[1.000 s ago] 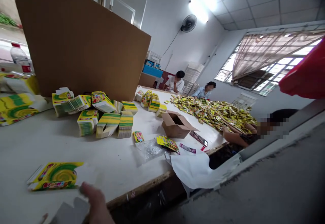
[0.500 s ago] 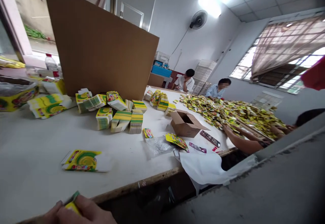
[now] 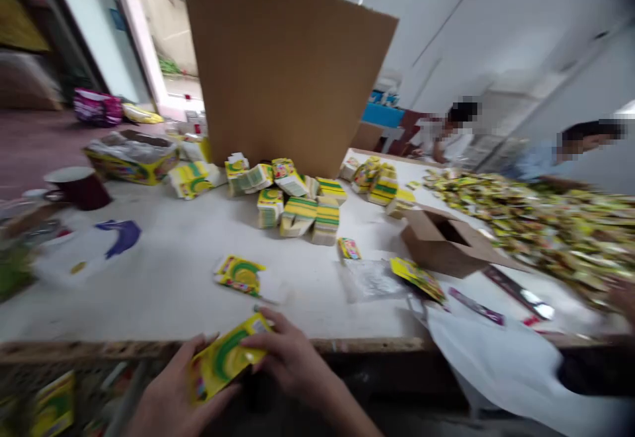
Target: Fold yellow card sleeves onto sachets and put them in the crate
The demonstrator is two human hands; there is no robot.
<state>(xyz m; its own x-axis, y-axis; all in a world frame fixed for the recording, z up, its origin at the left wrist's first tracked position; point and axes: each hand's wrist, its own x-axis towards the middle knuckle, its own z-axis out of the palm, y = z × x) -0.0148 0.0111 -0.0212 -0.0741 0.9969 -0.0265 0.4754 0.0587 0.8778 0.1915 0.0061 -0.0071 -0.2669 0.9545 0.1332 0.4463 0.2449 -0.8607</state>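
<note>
Both hands hold one small yellow and green carton [image 3: 229, 356] over the table's front edge. My left hand [image 3: 171, 387] grips its left end, with the thumb along the lower side. On the carton's right end are the fingers of my right hand [image 3: 290, 351], closed around it. Just beyond lies a flat yellow and green carton [image 3: 241, 276] on the white table [image 3: 163, 291]. Bundled stacks of similar flat cartons [image 3: 299, 215] stand farther back. Whether the held carton is filled cannot be seen.
A tall cardboard sheet [image 3: 292, 67] stands behind the stacks. To the right are an open brown box [image 3: 441, 245], a clear plastic bag [image 3: 374, 278] and a large heap of yellow packets [image 3: 546, 225]. A dark mug [image 3: 82, 189] sits left. Two people sit at the far side.
The view has swung left and down. Both hands and the held carton now show fully, where before only fingers and a carton corner appeared at the bottom edge.
</note>
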